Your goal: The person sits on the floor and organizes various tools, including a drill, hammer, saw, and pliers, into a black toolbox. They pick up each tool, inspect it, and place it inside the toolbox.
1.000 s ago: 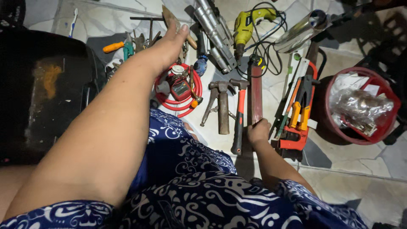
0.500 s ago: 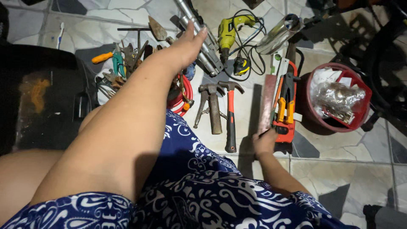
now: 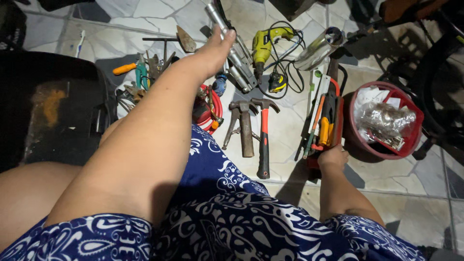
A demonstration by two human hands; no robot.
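My left hand [image 3: 216,47] reaches far forward, and its fingers close over a bundle of silver metal tubes [image 3: 240,67] on the tiled floor. My right hand [image 3: 331,156] is a fist around the near end of a red-framed tool bundle [image 3: 326,116], which holds orange-handled and green-handled tools. Between my hands lie a steel claw hammer [image 3: 245,126] and a red-handled hammer [image 3: 264,137]. A coiled red hose [image 3: 212,113] sits beside my left forearm.
A yellow-green power drill [image 3: 265,44] with a black cord lies beyond the hammers. A red bucket [image 3: 358,140] with a clear plastic bag stands at the right. Pliers and an orange-handled screwdriver [image 3: 124,68] lie at the left, next to a black case [image 3: 53,111]. My blue patterned clothing fills the foreground.
My left hand has reached farther forward, from the red hose up onto the silver tubes. My right hand has shifted right, drawing the red tool bundle away from the hammers.
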